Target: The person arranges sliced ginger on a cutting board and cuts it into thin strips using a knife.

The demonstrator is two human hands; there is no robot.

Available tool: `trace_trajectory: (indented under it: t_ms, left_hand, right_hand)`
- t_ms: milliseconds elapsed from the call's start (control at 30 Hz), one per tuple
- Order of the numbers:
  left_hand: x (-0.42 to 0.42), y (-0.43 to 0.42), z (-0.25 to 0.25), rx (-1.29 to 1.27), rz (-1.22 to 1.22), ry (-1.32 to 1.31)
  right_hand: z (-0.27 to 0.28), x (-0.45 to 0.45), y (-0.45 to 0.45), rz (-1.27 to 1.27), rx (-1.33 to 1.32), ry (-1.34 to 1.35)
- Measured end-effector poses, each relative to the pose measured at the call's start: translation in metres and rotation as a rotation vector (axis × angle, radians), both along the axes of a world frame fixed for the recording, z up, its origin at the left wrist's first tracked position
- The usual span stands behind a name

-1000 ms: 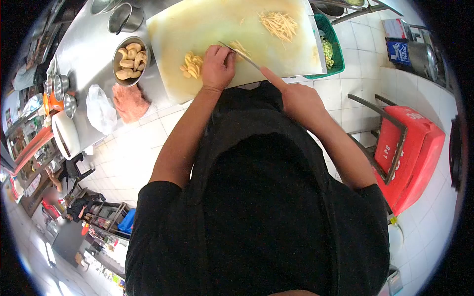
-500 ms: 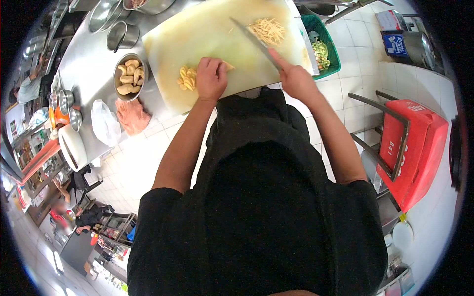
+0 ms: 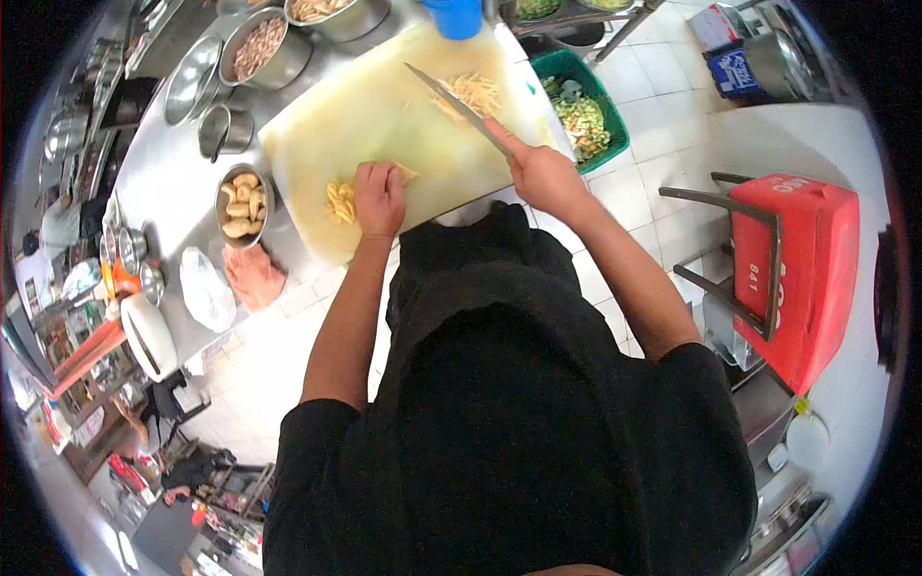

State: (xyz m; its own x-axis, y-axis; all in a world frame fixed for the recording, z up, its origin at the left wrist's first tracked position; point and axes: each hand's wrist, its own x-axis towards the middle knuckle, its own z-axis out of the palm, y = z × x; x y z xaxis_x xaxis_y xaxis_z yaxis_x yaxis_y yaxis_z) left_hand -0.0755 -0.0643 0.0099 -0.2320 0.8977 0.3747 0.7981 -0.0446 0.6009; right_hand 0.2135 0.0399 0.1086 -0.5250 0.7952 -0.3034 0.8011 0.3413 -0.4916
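Observation:
My right hand (image 3: 545, 180) grips the handle of a long kitchen knife (image 3: 459, 108), its index finger stretched along the top of the blade. The blade lies beside a heap of thin pale yellow shreds (image 3: 474, 93) on the cutting board (image 3: 336, 125). My left hand (image 3: 381, 199) is closed, fingers curled down near the board's front edge. A pale slice (image 3: 408, 174) sticks out from under its right side; whatever else it covers is hidden. Touching or very near its left side lie pale yellow slices (image 3: 339, 201), ginger or potato, I cannot tell which.
Left of the board stand a steel bowl of peeled pale yellow pieces (image 3: 242, 206), an orange cloth (image 3: 254, 276) and a white plastic bag (image 3: 206, 290). Pots, one with chopped meat (image 3: 260, 48), line the back. A green basket of vegetable scraps (image 3: 587, 120) sits at right.
The camera view has shifted, bringing the back pots and a blue container into sight. My right hand still holds the knife by the shreds, and my left hand stays beside the slices.

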Motion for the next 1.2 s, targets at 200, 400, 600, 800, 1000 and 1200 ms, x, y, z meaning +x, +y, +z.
trace_trajectory:
  t_ms: [200,400,600,800,1000,1200]
  left_hand:
    - [-0.008,-0.004,-0.008,0.047,-0.028,0.010]
    - [-0.019,-0.005,-0.017,-0.024,-0.082,0.027]
    - [-0.012,-0.009,-0.012,-0.015,-0.074,-0.085]
    - [-0.013,-0.010,0.000,-0.006,-0.131,-0.134]
    - [-0.014,-0.011,-0.001,-0.015,-0.123,-0.101]
    - [-0.024,-0.009,-0.078,0.204,-0.040,0.085]
  right_hand:
    - [-0.049,-0.018,-0.062,-0.079,0.312,0.244]
    - [-0.051,-0.025,-0.075,-0.102,0.020,0.040]
    - [-0.030,-0.027,-0.085,-0.116,0.082,-0.019]
    - [-0.035,-0.033,-0.089,-0.118,0.119,-0.045]
    - [-0.026,-0.032,-0.089,-0.108,0.082,-0.049]
    - [-0.063,-0.025,-0.083,-0.139,0.027,0.012]
